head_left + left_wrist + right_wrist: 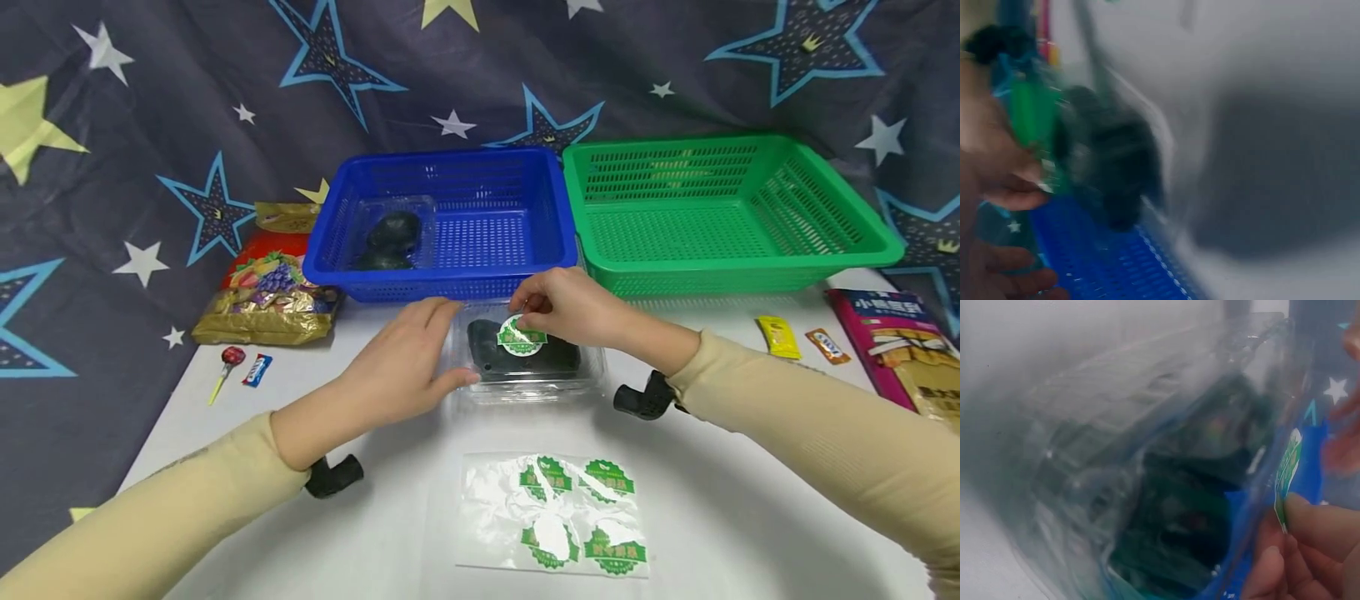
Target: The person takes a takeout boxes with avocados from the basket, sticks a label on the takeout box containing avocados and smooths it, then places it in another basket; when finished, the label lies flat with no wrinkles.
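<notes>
A clear plastic box [536,392] with dark green, rounded contents [487,354] sits mid-table in front of the blue basket. My right hand [576,308] pinches a round green-and-white sticker [522,340] between thumb and fingers, over the lid. In the right wrist view the sticker [1288,465] stands tilted beside the lid; whether part of it touches the plastic I cannot tell. At the box's left side is my left hand [397,362], fingers extended, thumb by the front edge. The left wrist view is blurred.
A sticker sheet [491,508] lies in front. Behind stand a blue basket [442,286], holding another clear box [426,242], and a green basket [720,275]. At left are a gold-red bag [262,312], lollipop [232,357] and blue candy [257,370]; at right, two candies and a purple bag [885,333].
</notes>
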`<action>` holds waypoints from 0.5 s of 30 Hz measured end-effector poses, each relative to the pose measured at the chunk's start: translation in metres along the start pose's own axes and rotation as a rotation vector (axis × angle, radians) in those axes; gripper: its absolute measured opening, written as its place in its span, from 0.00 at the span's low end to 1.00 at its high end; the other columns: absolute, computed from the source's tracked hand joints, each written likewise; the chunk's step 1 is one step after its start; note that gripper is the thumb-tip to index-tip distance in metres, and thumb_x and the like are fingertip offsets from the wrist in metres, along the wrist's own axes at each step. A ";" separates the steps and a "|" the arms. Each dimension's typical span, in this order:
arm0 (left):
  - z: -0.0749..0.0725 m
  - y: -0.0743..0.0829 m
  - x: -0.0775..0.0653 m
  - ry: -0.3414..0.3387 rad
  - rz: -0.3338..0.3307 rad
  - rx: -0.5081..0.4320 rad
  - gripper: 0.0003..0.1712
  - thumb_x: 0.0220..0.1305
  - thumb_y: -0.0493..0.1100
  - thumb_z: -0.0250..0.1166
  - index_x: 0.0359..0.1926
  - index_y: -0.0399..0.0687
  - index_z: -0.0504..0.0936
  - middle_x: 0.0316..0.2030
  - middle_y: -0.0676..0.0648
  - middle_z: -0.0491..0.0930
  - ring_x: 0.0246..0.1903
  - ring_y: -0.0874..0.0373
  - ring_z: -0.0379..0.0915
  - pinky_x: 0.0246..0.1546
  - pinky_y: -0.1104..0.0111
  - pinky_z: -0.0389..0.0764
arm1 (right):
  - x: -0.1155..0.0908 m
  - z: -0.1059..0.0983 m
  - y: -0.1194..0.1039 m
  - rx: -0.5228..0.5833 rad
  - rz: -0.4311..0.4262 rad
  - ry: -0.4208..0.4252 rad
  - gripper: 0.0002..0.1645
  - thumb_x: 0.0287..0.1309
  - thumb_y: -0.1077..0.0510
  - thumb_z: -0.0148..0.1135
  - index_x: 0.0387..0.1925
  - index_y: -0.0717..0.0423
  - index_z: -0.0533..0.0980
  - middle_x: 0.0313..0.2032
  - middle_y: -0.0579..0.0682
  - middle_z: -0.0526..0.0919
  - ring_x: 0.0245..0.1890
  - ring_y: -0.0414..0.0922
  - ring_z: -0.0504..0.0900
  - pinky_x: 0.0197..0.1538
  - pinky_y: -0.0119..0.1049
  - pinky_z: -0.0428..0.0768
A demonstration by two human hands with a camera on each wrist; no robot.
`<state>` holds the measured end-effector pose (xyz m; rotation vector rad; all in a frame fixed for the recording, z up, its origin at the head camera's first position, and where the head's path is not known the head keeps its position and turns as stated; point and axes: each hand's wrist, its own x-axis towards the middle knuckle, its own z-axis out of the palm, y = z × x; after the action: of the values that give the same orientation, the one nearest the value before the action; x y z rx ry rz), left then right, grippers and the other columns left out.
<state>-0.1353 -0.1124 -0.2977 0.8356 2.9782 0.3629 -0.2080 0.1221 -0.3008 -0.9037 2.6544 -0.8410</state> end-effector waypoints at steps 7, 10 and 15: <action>0.020 -0.001 0.023 -0.147 0.036 0.234 0.66 0.51 0.84 0.41 0.75 0.43 0.38 0.74 0.39 0.40 0.72 0.42 0.35 0.67 0.45 0.52 | 0.001 0.004 0.002 -0.021 -0.010 0.013 0.06 0.57 0.62 0.66 0.38 0.57 0.83 0.26 0.45 0.82 0.25 0.40 0.77 0.30 0.33 0.78; 0.024 -0.001 0.028 -0.183 0.024 0.258 0.68 0.49 0.86 0.38 0.75 0.43 0.36 0.74 0.39 0.40 0.72 0.42 0.35 0.68 0.45 0.50 | 0.001 0.004 0.002 -0.023 -0.003 0.015 0.06 0.57 0.62 0.66 0.38 0.57 0.82 0.27 0.45 0.83 0.26 0.40 0.78 0.31 0.33 0.78; 0.027 0.000 0.032 -0.208 0.006 0.286 0.71 0.46 0.88 0.36 0.75 0.40 0.37 0.74 0.38 0.41 0.72 0.42 0.37 0.67 0.45 0.51 | -0.001 0.004 0.002 -0.041 -0.003 0.024 0.06 0.56 0.62 0.67 0.37 0.57 0.82 0.28 0.46 0.84 0.27 0.39 0.79 0.32 0.33 0.79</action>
<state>-0.1601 -0.0903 -0.3225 0.8436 2.8689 -0.1469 -0.2068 0.1216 -0.3052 -0.9130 2.7009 -0.8057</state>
